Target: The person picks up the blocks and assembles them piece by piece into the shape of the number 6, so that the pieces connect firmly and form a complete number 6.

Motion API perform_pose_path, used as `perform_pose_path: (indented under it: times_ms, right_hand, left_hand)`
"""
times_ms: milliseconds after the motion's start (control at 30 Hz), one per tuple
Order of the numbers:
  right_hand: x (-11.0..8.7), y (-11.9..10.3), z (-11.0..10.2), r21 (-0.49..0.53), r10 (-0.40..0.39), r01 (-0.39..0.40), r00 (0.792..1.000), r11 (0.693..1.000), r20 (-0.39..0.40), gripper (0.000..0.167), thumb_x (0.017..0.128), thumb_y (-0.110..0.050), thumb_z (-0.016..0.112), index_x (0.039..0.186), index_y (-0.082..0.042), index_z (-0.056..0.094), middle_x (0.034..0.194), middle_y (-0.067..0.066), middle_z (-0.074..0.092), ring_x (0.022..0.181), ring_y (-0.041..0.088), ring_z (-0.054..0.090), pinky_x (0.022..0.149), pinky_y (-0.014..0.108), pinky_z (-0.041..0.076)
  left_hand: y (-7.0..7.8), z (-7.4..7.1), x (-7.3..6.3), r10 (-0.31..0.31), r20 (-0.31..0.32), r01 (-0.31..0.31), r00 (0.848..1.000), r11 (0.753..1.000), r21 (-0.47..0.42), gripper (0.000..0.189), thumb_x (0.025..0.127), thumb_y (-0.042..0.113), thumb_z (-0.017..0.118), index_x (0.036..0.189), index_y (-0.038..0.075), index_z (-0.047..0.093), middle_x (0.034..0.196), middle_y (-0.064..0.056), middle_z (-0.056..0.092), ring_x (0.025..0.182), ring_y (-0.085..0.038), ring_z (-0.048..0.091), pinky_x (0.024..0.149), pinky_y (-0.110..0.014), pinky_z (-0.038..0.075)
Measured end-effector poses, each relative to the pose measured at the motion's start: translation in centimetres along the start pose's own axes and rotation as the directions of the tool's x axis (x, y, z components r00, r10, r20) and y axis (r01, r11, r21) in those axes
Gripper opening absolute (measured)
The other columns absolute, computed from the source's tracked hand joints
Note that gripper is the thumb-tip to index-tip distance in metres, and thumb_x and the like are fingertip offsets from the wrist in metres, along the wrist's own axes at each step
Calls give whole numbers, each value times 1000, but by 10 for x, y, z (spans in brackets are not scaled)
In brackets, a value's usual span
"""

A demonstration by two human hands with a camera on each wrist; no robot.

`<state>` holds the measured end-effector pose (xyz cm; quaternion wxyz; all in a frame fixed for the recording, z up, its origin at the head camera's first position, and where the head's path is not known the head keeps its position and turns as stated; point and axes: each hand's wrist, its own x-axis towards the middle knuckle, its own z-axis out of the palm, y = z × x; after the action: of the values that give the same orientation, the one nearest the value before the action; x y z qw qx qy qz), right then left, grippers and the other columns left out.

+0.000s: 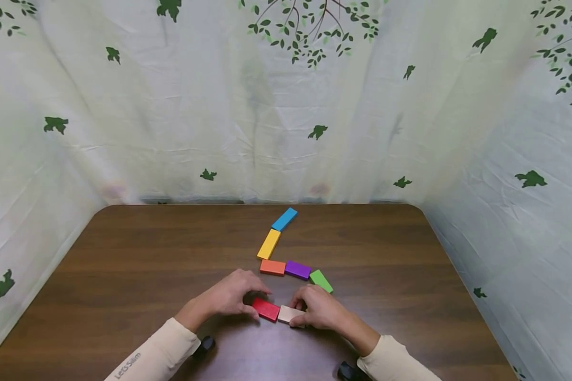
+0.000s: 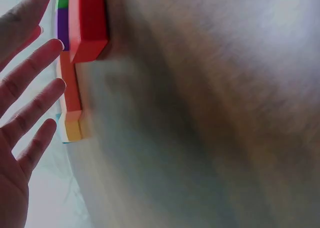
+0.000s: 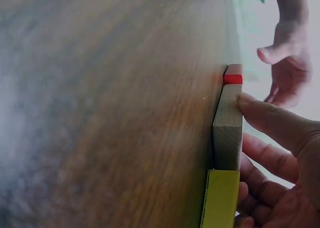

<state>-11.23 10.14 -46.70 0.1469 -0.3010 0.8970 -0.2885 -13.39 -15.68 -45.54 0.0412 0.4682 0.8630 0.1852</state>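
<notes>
As we look down on the brown, wood-grained table, we find a glossy red block, a slim rectangular bar with crisp edges, lying at a slight slant. Against its right end sits a bare-wood block, pale and matte, with fine grain showing in the right wrist view. We see the right hand pinching this pale piece between thumb and curled fingers. A smooth lemon-yellow block lies next to its end away from the red block. Just beside the red block's left end, the left hand has its fingers extended and spread, gripping nothing. Behind the red block, we make out an orange block, a purple block and a green block running rightward; farther behind it, an amber block leads to a blue block.
</notes>
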Motion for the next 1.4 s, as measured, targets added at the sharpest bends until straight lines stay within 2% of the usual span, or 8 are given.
perform_pose_path:
  times_ms: [200, 300, 467, 667, 1033, 1400]
  right_hand:
    - [1, -1, -1, -9, 8, -8, 1000, 1000, 7, 21, 72, -25, 86, 84, -14, 73, 68, -13, 56, 67, 2, 47, 63, 20, 40]
    - [1, -2, -1, -10, 3, -3, 1000, 1000, 6, 21, 72, -25, 86, 85, -13, 73, 69, -13, 57, 68, 2, 47, 63, 19, 40]
    - [1, -1, 0, -4, -6, 6, 1000, 1000, 10, 20, 72, -23, 86, 83, -13, 73, 69, -13, 57, 68, 2, 48, 63, 19, 40]
    - [1, -1, 1, 2, 3, -3, 1000, 1000, 16, 20, 72, -24, 85, 84, -14, 73, 69, -14, 56, 67, 2, 48, 62, 19, 40]
    - [2, -2, -1, 3, 31, -31, 999, 1000, 33, 20, 74, -26, 84, 85, -14, 73, 70, -14, 57, 67, 2, 48, 62, 19, 41]
    - [2, -1, 0, 9, 16, -16, 1000, 1000, 26, 19, 73, -24, 85, 82, -14, 72, 68, -13, 56, 66, 1, 47, 61, 19, 40]
  left_hand:
    - [7, 6, -2, -102, 59, 102, 993, 995, -9, 43, 75, 39, 82, 109, 16, 72, 101, 9, 67, 97, -9, 57, 91, -38, 43]
    - [9, 8, -3, -123, 69, 122, 990, 992, 20, 40, 76, 40, 80, 108, 17, 72, 99, 9, 66, 96, -10, 56, 92, -39, 42]
    - [10, 11, -4, -125, 64, 122, 990, 991, 53, 32, 80, 35, 78, 106, 17, 73, 95, 10, 63, 94, -10, 55, 90, -36, 42]
    - [11, 13, -4, -140, 60, 137, 988, 989, 53, 26, 82, 31, 77, 104, 18, 75, 96, 10, 63, 96, -10, 54, 88, -34, 42]
    - [9, 12, -1, -167, 105, 171, 980, 985, -30, 25, 84, 29, 76, 105, 15, 74, 96, 10, 62, 90, -6, 55, 83, -32, 45]
    - [6, 13, -4, -185, 98, 191, 978, 980, -61, 26, 83, 29, 77, 104, 14, 74, 93, 10, 61, 86, -5, 53, 81, -31, 47]
